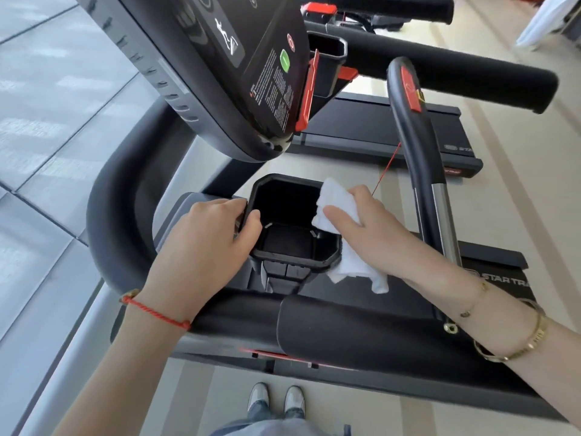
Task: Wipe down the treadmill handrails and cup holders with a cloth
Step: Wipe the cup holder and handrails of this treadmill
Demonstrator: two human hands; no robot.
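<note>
Pressing white cloth (pixel 338 212) against cup holder (pixel 294 256) rim, right hand (pixel 371 221) grip; left hand (pixel 213 234) clasps opposite rim

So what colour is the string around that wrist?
Red. The string bracelet on the left hand's wrist shows clearly in the head view.

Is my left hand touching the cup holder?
Touching. The head view shows the left hand gripping the cup holder rim, thumb hooked over its left edge.
</note>
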